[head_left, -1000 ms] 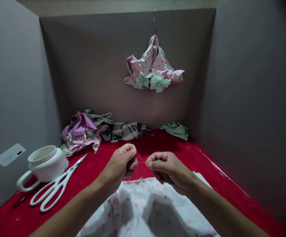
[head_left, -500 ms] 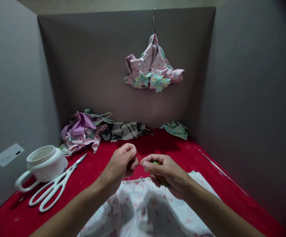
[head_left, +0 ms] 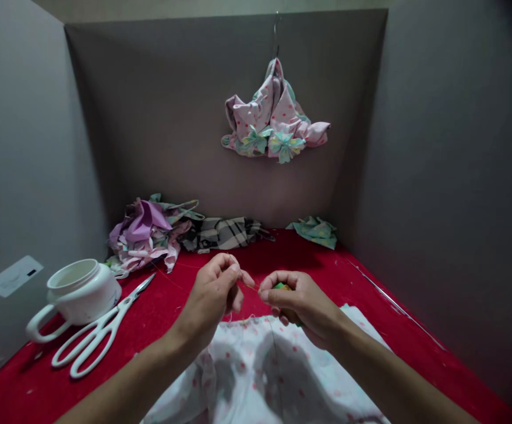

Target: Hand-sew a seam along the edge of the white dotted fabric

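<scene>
A thin orange-red thread (head_left: 251,287) runs across the gap between my two hands above the table. My left hand (head_left: 209,297) pinches one end of it between thumb and forefinger, the other fingers loosely curled. At the other end, the thumb and forefinger of my right hand (head_left: 304,300) close on the thread. A small green-and-orange thing (head_left: 282,286) is tucked in the right palm; the fingers hide most of it, so I cannot tell its kind. Below both hands lies a white cloth with pink-red dots (head_left: 278,371), with a raw upper edge.
On the left, white-handled scissors (head_left: 106,330) lie against a white mug-like pot (head_left: 83,294). Fabric scraps (head_left: 145,235), a plaid cloth (head_left: 223,234) and a green cloth (head_left: 315,232) line the back. A dotted garment (head_left: 276,118) hangs above. A thin metal rod (head_left: 397,306) lies right.
My right hand has shifted slightly right and up. The fingers of my left hand have loosened and stretched toward the right, and the thread between the hands now looks straighter.
</scene>
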The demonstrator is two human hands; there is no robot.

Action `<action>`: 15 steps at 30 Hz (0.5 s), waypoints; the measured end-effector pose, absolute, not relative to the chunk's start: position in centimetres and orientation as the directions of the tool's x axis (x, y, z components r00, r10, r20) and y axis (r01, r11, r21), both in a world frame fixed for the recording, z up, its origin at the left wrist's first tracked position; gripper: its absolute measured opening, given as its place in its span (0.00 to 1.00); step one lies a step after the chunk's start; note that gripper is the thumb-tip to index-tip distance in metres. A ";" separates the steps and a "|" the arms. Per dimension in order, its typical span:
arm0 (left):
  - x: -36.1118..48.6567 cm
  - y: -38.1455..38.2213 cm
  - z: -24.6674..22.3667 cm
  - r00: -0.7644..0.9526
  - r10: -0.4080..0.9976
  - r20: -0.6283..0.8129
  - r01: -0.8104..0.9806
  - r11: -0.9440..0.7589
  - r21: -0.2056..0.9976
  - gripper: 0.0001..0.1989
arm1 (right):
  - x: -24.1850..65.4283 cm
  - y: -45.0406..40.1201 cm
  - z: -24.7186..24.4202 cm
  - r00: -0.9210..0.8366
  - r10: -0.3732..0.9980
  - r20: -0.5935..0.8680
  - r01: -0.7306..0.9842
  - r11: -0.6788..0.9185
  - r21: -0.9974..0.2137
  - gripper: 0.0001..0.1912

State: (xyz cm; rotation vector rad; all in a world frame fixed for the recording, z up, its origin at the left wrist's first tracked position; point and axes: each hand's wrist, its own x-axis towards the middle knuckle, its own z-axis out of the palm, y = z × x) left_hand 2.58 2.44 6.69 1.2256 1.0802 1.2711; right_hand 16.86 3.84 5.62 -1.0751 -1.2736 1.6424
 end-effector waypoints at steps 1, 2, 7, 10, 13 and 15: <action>2.5 2.4 6.8 0.022 0.997 0.079 -0.104 -0.076 0.992 0.06 | 17.0 3.9 5.6 -0.332 0.933 -0.141 -0.097 -0.183 -0.978 0.06; 2.5 2.4 6.9 0.004 0.997 0.080 -0.122 -0.078 0.989 0.05 | 17.1 4.0 5.7 -0.328 0.936 -0.125 -0.125 -0.174 -0.977 0.06; 2.2 2.4 7.1 0.010 0.999 0.040 -0.175 -0.038 0.984 0.05 | 17.5 4.0 5.8 -0.344 0.936 -0.070 -0.338 -0.193 -0.921 0.05; 2.1 2.4 7.0 0.045 0.999 -0.010 -0.211 0.019 0.977 0.06 | 17.5 3.9 5.7 -0.387 0.920 -0.059 -0.397 -0.224 -0.890 0.06; 1.9 2.5 7.0 0.076 0.997 -0.026 -0.268 0.046 0.962 0.06 | 17.6 4.0 5.5 -0.434 0.898 -0.070 -0.402 -0.262 -0.877 0.06; 1.6 2.7 7.1 0.098 0.995 -0.029 -0.326 0.059 0.944 0.07 | 17.8 4.3 5.3 -0.480 0.874 -0.078 -0.399 -0.297 -0.868 0.05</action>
